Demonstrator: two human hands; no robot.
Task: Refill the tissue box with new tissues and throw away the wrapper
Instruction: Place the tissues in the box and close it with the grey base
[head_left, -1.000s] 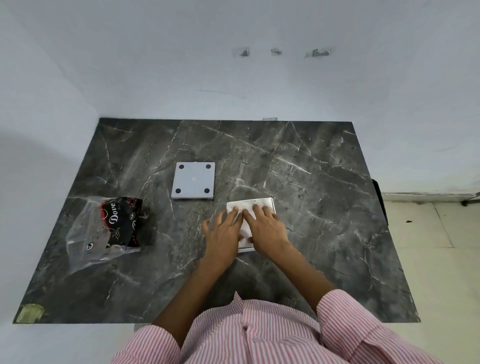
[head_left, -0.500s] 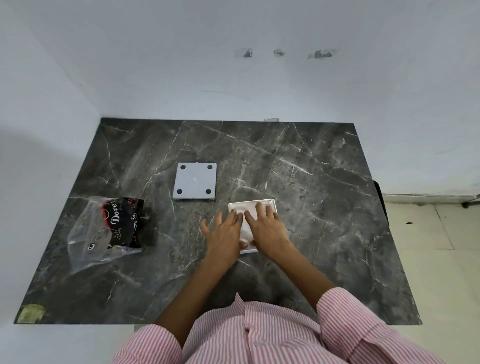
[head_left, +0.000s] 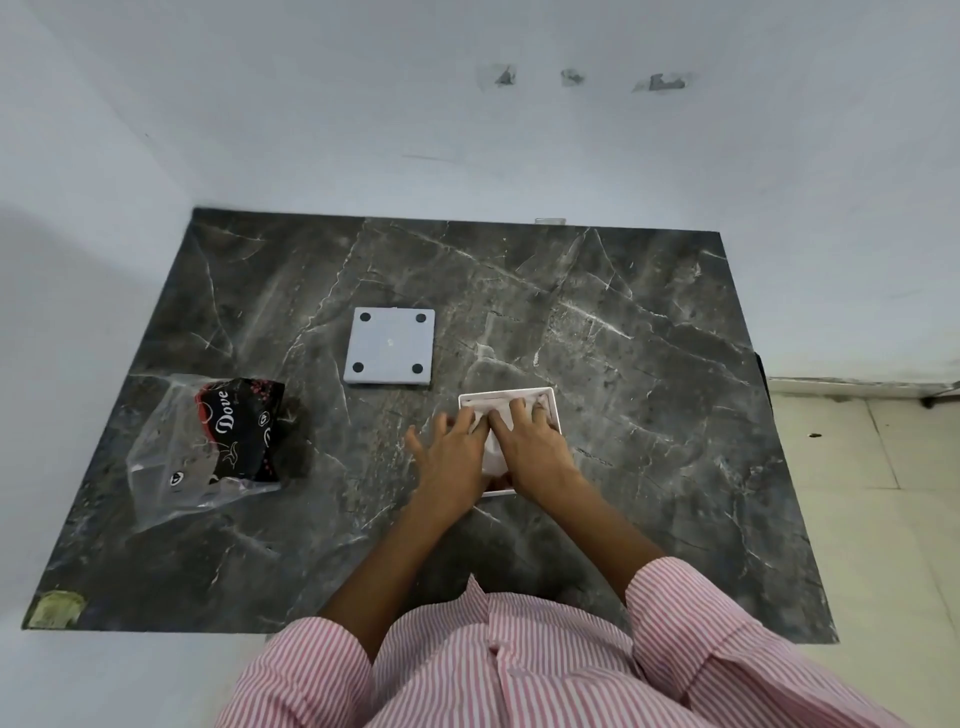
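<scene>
A white square tissue box (head_left: 554, 400) lies open on the dark marble table (head_left: 623, 364), with white tissues (head_left: 496, 447) inside it. My left hand (head_left: 451, 457) and my right hand (head_left: 530, 444) rest flat on the tissues, fingers spread and pressing down; they hide most of the box. The box's grey bottom panel (head_left: 389, 345), with a black pad at each corner, lies apart on the table, behind and to the left. A clear plastic wrapper (head_left: 171, 457) printed black with "Dove" lies crumpled at the table's left side.
The table stands in a corner of pale walls (head_left: 467, 130). A yellowish patch (head_left: 54, 608) marks its near left corner. Tiled floor (head_left: 857, 493) shows to the right. My striped pink sleeves (head_left: 519, 665) fill the bottom.
Both hands stay on the tissues in the box and shift only slightly; nothing else has moved.
</scene>
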